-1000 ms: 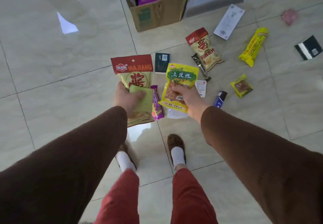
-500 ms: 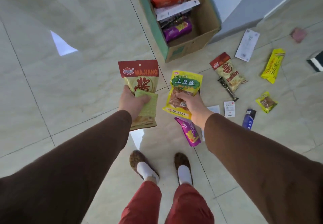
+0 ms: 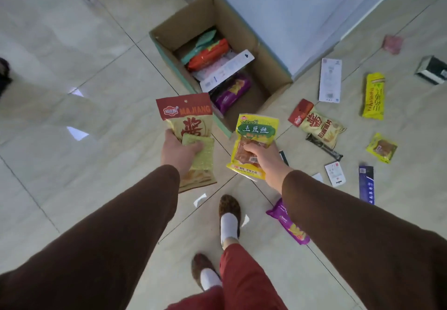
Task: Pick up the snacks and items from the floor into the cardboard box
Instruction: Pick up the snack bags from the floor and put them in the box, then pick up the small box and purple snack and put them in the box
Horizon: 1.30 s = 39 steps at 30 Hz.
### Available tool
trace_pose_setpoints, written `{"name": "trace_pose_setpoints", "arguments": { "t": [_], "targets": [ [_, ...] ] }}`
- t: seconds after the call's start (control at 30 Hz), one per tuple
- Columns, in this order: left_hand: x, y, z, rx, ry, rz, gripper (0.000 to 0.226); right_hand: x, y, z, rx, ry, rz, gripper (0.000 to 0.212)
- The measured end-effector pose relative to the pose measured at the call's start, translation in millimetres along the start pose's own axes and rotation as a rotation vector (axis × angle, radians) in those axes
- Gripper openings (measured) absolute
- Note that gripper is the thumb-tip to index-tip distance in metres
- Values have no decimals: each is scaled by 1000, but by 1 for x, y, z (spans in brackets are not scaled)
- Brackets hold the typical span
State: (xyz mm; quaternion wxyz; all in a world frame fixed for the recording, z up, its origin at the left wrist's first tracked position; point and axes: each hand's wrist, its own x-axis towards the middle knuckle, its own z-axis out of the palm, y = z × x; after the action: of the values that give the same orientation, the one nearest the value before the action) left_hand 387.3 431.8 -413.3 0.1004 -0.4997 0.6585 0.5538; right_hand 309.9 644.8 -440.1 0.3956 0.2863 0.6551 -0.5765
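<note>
My left hand (image 3: 177, 151) grips a red-topped MAJIANG snack bag (image 3: 187, 118) together with a small green packet (image 3: 202, 151). My right hand (image 3: 262, 157) grips a yellow snack pouch with a green label (image 3: 255, 132). Both are held just short of the open cardboard box (image 3: 273, 65), which stands on the floor ahead and holds several packets, among them a purple one (image 3: 233, 91) and an orange one (image 3: 209, 54). On the floor to the right lie another red-topped bag (image 3: 318, 124), a yellow bar (image 3: 373, 97) and a purple packet (image 3: 289, 225), partly hidden by my right sleeve.
Also on the tiles at right are a white card (image 3: 330, 80), a small yellow pack (image 3: 382, 147), a dark blue stick pack (image 3: 366, 184), a black wrapper (image 3: 324, 146), a pink item (image 3: 393, 44) and a black-and-white box (image 3: 431, 70). A wall (image 3: 290, 7) rises behind the box. My slippered feet (image 3: 228, 209) stand below.
I have stepped toward the box, so it looms larger and nearer the centre. Both hands stay closed on their packs; the purple packet now lies beside my right arm.
</note>
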Motion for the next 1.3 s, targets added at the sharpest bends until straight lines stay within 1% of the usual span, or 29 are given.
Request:
{"name": "trace_pose_setpoints", "arguments": {
  "t": [0.13, 0.23, 0.3, 0.33, 0.4, 0.47, 0.53, 0.57, 0.63, 0.67, 0.7, 0.77, 0.83, 0.87, 0.93, 1.0, 1.07, 1.13, 1.3],
  "targets": [
    [47, 45, -5, 43, -18, 27, 53, 24, -37, 31, 48, 22, -14, 42],
    [87, 82, -6, 114, -52, 73, 53, 45, -60, 55, 137, 59, -12, 48],
    [116, 105, -5, 164, -100, 94, 55, 57, -75, 70, 184, 86, -16, 47],
    [130, 117, -3, 200, -128, 107, 55, 63, -82, 77, 207, 103, -19, 52],
    [156, 141, 2, 264, -203, 142, 56, 77, -97, 87, 257, 160, -34, 74],
    [180, 164, 9, 322, -283, 173, 62, 94, -108, 90, 302, 210, -63, 89],
    [202, 187, 20, 387, -354, 217, 71, 105, -119, 90, 345, 250, -78, 95],
    [212, 198, 27, 416, -384, 236, 79, 109, -125, 88, 364, 273, -92, 96],
    [227, 216, 42, 496, -413, 269, 109, 108, -138, 86, 381, 302, -123, 98],
    [233, 221, 49, 555, -422, 294, 119, 107, -143, 86, 385, 319, -119, 100],
    [238, 224, 53, 621, -423, 310, 120, 108, -146, 85, 376, 327, -103, 104],
    [242, 224, 58, 743, -405, 360, 108, 111, -142, 82, 304, 373, -60, 110],
    [240, 218, 57, 838, -432, 399, 92, 115, -131, 80, 226, 425, -53, 107],
    [239, 211, 55, 872, -462, 412, 86, 115, -124, 80, 215, 435, -52, 100],
    [236, 197, 50, 955, -502, 469, 73, 110, -113, 83, 187, 450, -37, 80],
    [224, 186, 46, 1040, -536, 556, 58, 103, -102, 86, 79, 477, -57, 69],
    [206, 179, 44, 1098, -590, 639, 52, 91, -92, 89, -42, 511, -74, 62],
    [192, 172, 43, 1141, -623, 659, 51, 75, -81, 88, -136, 530, -84, 55],
    [152, 158, 50, 1239, -764, 790, 46, 24, -43, 73, -262, 622, -85, 47]
  ]
}}
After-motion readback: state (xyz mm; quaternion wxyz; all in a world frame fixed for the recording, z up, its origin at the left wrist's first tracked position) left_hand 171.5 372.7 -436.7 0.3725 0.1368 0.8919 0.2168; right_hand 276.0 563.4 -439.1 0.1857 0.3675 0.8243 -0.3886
